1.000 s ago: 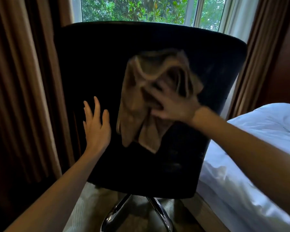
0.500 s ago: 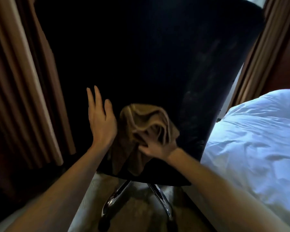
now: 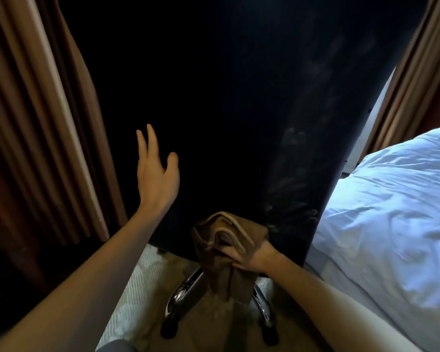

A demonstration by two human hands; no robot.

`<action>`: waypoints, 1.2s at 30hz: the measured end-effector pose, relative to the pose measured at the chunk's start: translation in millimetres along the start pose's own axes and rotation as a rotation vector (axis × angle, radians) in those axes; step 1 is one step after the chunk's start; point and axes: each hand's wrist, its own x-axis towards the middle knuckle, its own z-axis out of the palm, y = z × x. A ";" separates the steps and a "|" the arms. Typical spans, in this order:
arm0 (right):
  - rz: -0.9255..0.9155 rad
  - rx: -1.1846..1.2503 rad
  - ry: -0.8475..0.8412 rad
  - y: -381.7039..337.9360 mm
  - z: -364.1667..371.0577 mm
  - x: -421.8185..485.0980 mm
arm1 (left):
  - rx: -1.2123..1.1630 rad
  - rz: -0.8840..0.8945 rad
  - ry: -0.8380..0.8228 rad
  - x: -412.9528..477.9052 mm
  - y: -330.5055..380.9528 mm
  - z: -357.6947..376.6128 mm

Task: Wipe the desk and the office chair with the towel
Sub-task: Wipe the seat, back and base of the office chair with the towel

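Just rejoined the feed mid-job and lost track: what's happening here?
A person is wiping the back of a black office chair. The right hand grips a brown towel at the backrest's bottom edge, above the chrome base. The left hand is held open near the backrest's left side. Pale smudges show on its right part.

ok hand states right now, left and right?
Left hand: open, fingers straight, at the back of the office chair; contact cannot be told.
Right hand: grips the towel at the chair back's bottom edge.
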 end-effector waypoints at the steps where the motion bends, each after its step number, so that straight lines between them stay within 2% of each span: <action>1: 0.030 -0.017 0.078 12.6 -14.5 0.0 | 0.006 -0.005 -0.003 -3.6 -2.1 1.3; 4: 0.056 -0.086 0.179 56.4 -54.5 -2.3 | 0.013 -0.038 0.020 -10.8 -7.6 9.0; 6: 0.061 -0.014 0.317 92.5 -92.7 -5.3 | -0.001 -0.058 0.046 -11.8 -8.0 15.2; 8: 0.145 0.033 0.460 129.5 -143.6 -12.3 | -0.023 -0.095 0.068 -9.8 -5.6 19.8; 10: 0.230 -0.043 0.523 162.2 -191.8 -24.5 | -0.022 -0.124 0.092 -6.5 -1.1 22.8; 13: 0.315 -0.237 0.737 201.4 -262.3 -44.0 | -0.017 -0.098 0.122 -3.7 8.6 24.2; 15: 0.338 -0.271 0.749 219.3 -289.5 -56.6 | -0.010 -0.045 0.148 -3.6 18.5 27.1; 18: 0.447 -0.261 0.794 227.2 -291.0 -65.4 | 0.020 0.060 0.134 -7.9 32.4 34.3; 21: 0.527 -0.213 0.777 202.3 -244.6 -54.0 | 0.094 0.184 0.037 -15.1 34.4 40.0; 23: 0.539 -0.012 0.758 169.8 -194.8 -42.2 | 0.124 0.209 0.012 -16.7 27.5 41.0; 25: 0.542 0.292 0.683 128.3 -140.0 -32.5 | 0.143 0.220 0.027 -17.4 17.2 41.4; 28: 0.553 0.500 0.483 65.0 -71.2 -23.7 | 0.202 0.271 0.041 -20.6 6.8 37.9; 31: 0.328 0.333 0.176 29.6 -31.3 -37.8 | 0.282 0.322 -0.011 -22.4 3.4 31.7; 33: 0.303 0.238 0.151 28.7 -23.4 -44.4 | 0.322 0.334 -0.052 -21.6 4.0 28.0; 36: 0.285 0.185 0.257 53.6 -45.9 -42.8 | 0.345 0.289 -0.109 -22.1 3.9 27.4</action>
